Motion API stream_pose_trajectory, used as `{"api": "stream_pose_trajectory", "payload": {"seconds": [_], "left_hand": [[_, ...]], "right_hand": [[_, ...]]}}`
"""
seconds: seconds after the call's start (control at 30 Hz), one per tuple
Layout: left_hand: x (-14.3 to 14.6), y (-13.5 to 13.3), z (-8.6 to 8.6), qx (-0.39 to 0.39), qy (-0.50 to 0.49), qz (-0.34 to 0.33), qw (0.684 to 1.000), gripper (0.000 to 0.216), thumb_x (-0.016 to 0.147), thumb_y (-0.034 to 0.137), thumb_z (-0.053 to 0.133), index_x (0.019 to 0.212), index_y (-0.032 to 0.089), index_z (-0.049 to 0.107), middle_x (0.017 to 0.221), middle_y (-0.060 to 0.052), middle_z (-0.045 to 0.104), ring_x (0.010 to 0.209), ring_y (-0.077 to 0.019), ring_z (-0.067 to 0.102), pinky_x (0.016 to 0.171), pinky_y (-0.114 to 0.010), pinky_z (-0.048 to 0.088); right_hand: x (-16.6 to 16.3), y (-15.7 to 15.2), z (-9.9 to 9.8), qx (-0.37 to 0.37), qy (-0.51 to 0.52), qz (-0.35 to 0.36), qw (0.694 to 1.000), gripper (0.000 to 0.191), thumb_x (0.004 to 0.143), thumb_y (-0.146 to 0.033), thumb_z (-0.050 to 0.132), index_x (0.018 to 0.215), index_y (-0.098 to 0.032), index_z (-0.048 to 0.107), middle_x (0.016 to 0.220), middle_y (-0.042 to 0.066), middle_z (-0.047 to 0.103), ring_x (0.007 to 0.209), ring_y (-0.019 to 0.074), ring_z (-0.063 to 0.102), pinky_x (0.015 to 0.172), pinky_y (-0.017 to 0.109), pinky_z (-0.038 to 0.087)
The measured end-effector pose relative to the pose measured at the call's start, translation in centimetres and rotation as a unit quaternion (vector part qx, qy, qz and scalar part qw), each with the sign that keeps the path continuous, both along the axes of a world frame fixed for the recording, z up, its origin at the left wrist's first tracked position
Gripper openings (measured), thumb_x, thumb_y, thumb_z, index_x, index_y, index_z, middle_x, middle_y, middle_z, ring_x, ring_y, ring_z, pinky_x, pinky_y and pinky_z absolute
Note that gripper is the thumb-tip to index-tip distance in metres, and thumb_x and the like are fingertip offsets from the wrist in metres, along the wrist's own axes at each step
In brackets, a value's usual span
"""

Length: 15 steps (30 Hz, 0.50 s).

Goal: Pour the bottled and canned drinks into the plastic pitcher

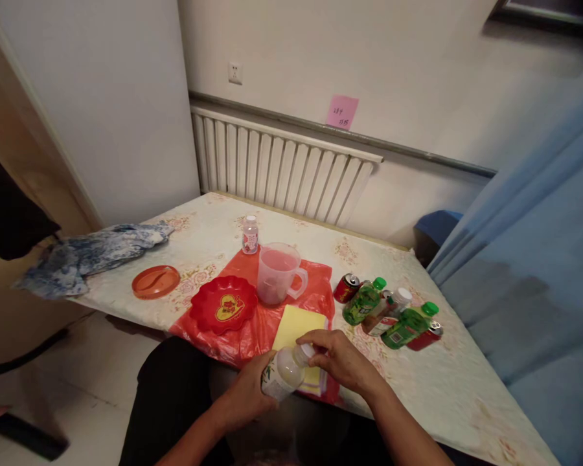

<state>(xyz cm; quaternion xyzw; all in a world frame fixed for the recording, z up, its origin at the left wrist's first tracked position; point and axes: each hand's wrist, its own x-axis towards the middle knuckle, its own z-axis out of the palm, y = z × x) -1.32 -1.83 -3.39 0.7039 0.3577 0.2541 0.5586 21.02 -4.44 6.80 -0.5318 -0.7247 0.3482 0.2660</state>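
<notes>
My left hand (247, 393) is wrapped round the body of a small pale plastic bottle (282, 374), tilted toward my right. My right hand (337, 359) grips the bottle's white cap (305, 353) with curled fingers. Both hands hover at the table's near edge, above a yellow cloth (295, 323) lying on a red plastic sheet (265, 327). Beyond them stand a clear measuring jug (278, 274) with pinkish liquid and a red heart-pattern dish (223, 304).
Several lying bottles (391, 314) with green and white caps and two red cans sit at the right. A small bottle (249, 234) stands at the back. An orange lid (155, 281) and a blue patterned cloth (90, 254) lie left. Radiator and blue curtain border the table (447, 382).
</notes>
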Motion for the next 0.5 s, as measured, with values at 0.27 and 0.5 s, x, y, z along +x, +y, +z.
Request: {"api": "stream_pose_trajectory", "payload": {"seconds": [0.27, 0.5], "left_hand": [[0.3, -0.4, 0.7, -0.005, -0.024, -0.006, 1.000, 0.062, 0.057, 0.010, 0.065, 0.118, 0.018, 0.059, 0.110, -0.002, 0.070, 0.095, -0.0228, 0.061, 0.082, -0.031, 0.049], [0.3, -0.1, 0.4, -0.004, -0.017, -0.007, 1.000, 0.065, 0.057, 0.011, 0.064, 0.121, 0.019, 0.057, 0.106, -0.001, 0.068, 0.094, -0.0216, 0.061, 0.081, -0.030, 0.050]], "right_hand": [[0.3, 0.2, -0.6, 0.017, -0.024, 0.003, 1.000, 0.031, 0.076, -0.009, 0.066, 0.102, -0.023, 0.076, 0.098, 0.004, 0.075, 0.087, 0.0192, 0.067, 0.079, 0.026, 0.047], [0.3, 0.4, -1.4, 0.023, 0.004, -0.025, 0.999, 0.037, 0.076, -0.013, 0.068, 0.111, -0.025, 0.074, 0.100, 0.003, 0.072, 0.082, 0.0174, 0.062, 0.076, 0.027, 0.045]]}}
